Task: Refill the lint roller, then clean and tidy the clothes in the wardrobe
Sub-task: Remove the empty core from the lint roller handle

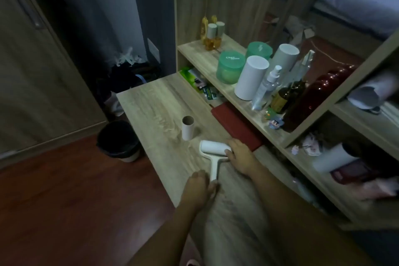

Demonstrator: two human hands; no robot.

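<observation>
White plastic lint roller (214,150): left hand (199,188) grips its handle end, right hand (240,157) pinches its roll end; best to brace the handle and push the roll fully home.

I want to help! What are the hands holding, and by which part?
The lint roller. The left hand grips the handle's end; the right hand holds the roll's right end.
</observation>
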